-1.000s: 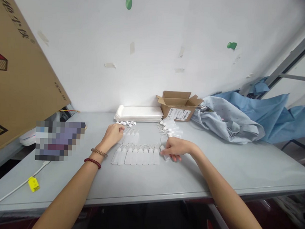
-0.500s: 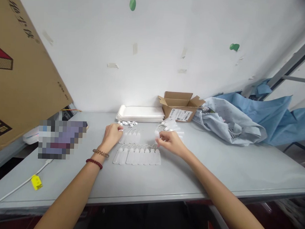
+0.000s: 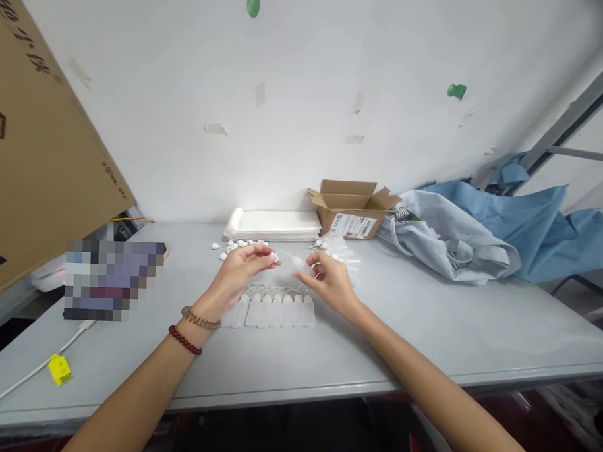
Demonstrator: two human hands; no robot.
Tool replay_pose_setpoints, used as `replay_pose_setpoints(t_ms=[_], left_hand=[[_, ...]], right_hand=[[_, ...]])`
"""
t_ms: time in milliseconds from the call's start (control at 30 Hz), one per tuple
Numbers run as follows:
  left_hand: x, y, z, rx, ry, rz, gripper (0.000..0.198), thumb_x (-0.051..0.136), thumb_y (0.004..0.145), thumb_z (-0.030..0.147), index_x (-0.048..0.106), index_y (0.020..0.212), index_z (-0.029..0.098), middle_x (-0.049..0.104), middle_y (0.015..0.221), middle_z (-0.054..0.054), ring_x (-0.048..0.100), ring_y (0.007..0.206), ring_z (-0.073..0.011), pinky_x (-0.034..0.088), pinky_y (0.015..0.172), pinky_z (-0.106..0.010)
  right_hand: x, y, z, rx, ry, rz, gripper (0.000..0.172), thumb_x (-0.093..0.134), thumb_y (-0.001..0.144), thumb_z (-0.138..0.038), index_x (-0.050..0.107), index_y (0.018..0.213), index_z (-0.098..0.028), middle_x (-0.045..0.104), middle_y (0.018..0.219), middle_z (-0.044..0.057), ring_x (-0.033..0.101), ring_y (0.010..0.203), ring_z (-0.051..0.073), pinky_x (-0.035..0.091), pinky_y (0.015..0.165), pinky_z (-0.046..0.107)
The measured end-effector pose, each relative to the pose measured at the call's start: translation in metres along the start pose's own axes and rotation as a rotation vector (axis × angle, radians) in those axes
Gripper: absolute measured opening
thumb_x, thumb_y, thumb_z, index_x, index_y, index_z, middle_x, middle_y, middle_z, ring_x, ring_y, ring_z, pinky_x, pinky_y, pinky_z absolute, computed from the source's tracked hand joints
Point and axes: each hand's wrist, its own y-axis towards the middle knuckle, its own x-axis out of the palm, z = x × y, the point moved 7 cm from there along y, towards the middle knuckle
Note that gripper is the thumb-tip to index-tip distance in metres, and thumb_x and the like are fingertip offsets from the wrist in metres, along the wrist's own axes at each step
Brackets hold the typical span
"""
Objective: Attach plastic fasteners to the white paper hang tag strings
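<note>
Both my hands are raised a little above the grey table (image 3: 376,347), facing each other. My right hand (image 3: 326,279) pinches a small translucent squeeze bottle (image 3: 300,265) lying sideways, its nozzle pointing left. My left hand (image 3: 240,273) pinches a tiny white cap (image 3: 273,257) right at that nozzle. Below the hands lies a neat row of several small white bottles (image 3: 273,311). Loose white caps (image 3: 239,245) are scattered behind my left hand. More bottles (image 3: 343,250) lie in a heap behind my right hand.
A stack of white sheets (image 3: 274,224) and an open cardboard box (image 3: 351,211) stand against the wall. Blue cloth (image 3: 479,229) is piled at the right. A large cardboard panel (image 3: 42,138) leans at the left, with a white cable and yellow tag (image 3: 59,369) by the front edge.
My right hand lifted a bottle from beside the row and brought it toward the middle. My left hand left the cap pile with a cap and came to the bottle's nozzle.
</note>
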Motion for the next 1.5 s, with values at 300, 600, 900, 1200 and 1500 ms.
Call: replay_pose_setpoints(t_ms=[300, 600, 900, 1200, 1500], left_hand=[[0.014, -0.005, -0.001, -0.005, -0.085, -0.037, 0.022, 0.075, 0.067, 0.029, 0.068, 0.084, 0.017, 0.066, 0.092, -0.004, 0.06, 0.089, -0.0163, 0.046, 0.082, -0.03], [0.018, -0.009, -0.004, 0.016, 0.013, -0.009, 0.021, 0.075, 0.067, 0.029, 0.068, 0.083, 0.018, 0.067, 0.095, -0.004, 0.06, 0.092, -0.0174, 0.046, 0.086, -0.031], [0.016, -0.008, -0.004, 0.028, 0.033, -0.053, 0.024, 0.074, 0.068, 0.027, 0.067, 0.089, 0.017, 0.067, 0.1, -0.006, 0.059, 0.101, -0.021, 0.044, 0.092, -0.034], [0.018, -0.009, -0.001, -0.004, 0.106, -0.081, 0.029, 0.066, 0.076, 0.041, 0.067, 0.086, 0.015, 0.066, 0.089, -0.006, 0.061, 0.084, -0.0174, 0.048, 0.08, -0.031], [0.023, -0.01, 0.007, 0.112, 0.431, -0.161, 0.029, 0.061, 0.079, 0.044, 0.067, 0.082, 0.015, 0.066, 0.081, -0.003, 0.057, 0.065, -0.014, 0.046, 0.063, -0.027]], right_hand=[[0.01, -0.004, 0.003, 0.044, 0.021, 0.011, 0.033, 0.065, 0.075, -0.042, 0.04, 0.078, -0.023, 0.052, 0.056, -0.005, 0.049, 0.045, 0.013, 0.037, 0.046, 0.025], [0.016, -0.005, 0.001, -0.06, -0.094, -0.004, 0.03, 0.064, 0.078, -0.039, 0.04, 0.075, -0.022, 0.05, 0.06, -0.003, 0.046, 0.048, 0.012, 0.036, 0.049, 0.025], [0.011, -0.006, -0.002, -0.064, -0.09, 0.047, 0.031, 0.065, 0.077, -0.04, 0.041, 0.072, -0.022, 0.048, 0.061, -0.003, 0.044, 0.051, 0.012, 0.036, 0.05, 0.025], [0.009, -0.007, -0.003, -0.08, -0.055, 0.07, 0.03, 0.066, 0.076, -0.039, 0.043, 0.073, -0.021, 0.049, 0.062, -0.003, 0.044, 0.051, 0.011, 0.036, 0.048, 0.023], [0.008, -0.009, -0.007, -0.129, -0.077, 0.05, 0.027, 0.066, 0.078, -0.04, 0.05, 0.073, -0.019, 0.052, 0.064, -0.001, 0.045, 0.054, 0.012, 0.036, 0.051, 0.024]])
